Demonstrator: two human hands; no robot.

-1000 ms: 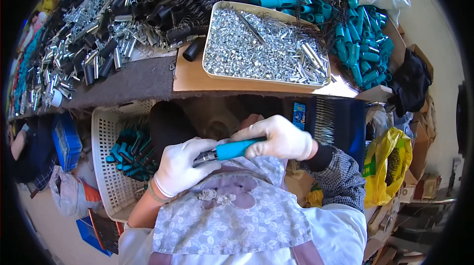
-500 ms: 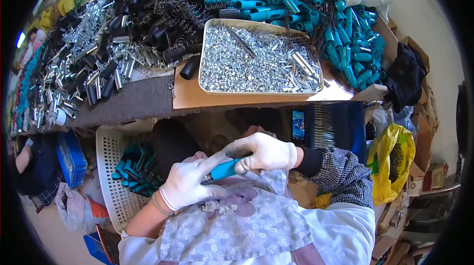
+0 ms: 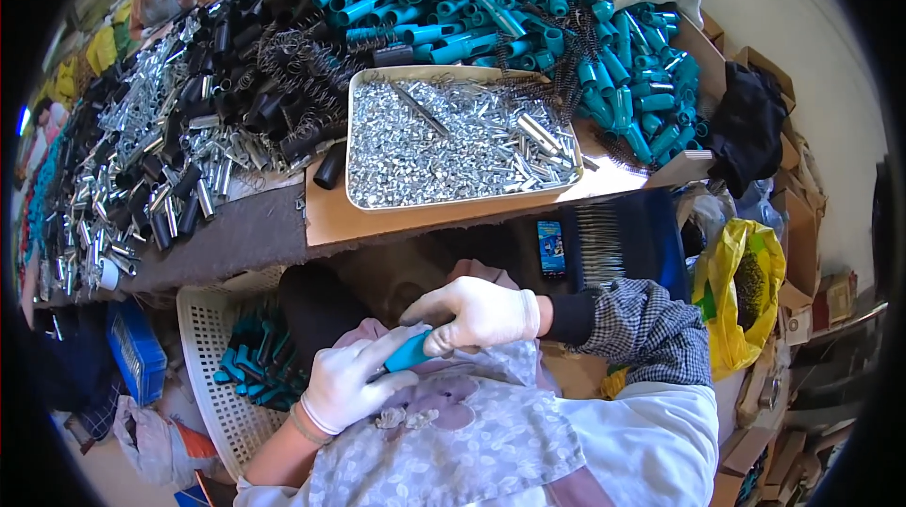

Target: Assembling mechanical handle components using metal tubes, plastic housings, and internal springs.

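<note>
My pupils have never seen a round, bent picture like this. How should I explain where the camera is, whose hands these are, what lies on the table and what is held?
There is no machine here. A person wears the camera on their head; it looks down through a wide fisheye lens, so straight edges curve. The white-gloved left hand and right hand are the wearer's own, and between them they hold a teal tube. On the table ahead, a shallow tray holds many small silvery parts. Around it lie teal pieces, dark coiled springs and, further left, shiny metal pieces.
</note>
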